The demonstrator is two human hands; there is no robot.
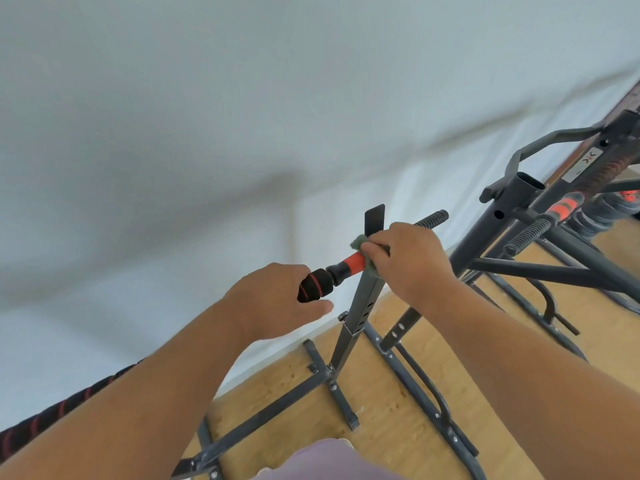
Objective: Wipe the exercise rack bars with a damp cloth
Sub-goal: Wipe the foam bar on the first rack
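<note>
Your right hand (412,259) covers most of the grey cloth (360,242); only a corner shows at its ten o'clock edge, so you cannot tell how it wraps the bar (353,262). Your left hand (273,299) hides the near end of the foam grip (313,285). At eight o'clock a second padded bar (52,414) runs off the frame. At two o'clock the far rack post (519,199) is cut by the edge, its label (585,164) too blurred to read. The wall (207,133) is smeared with blur.
</note>
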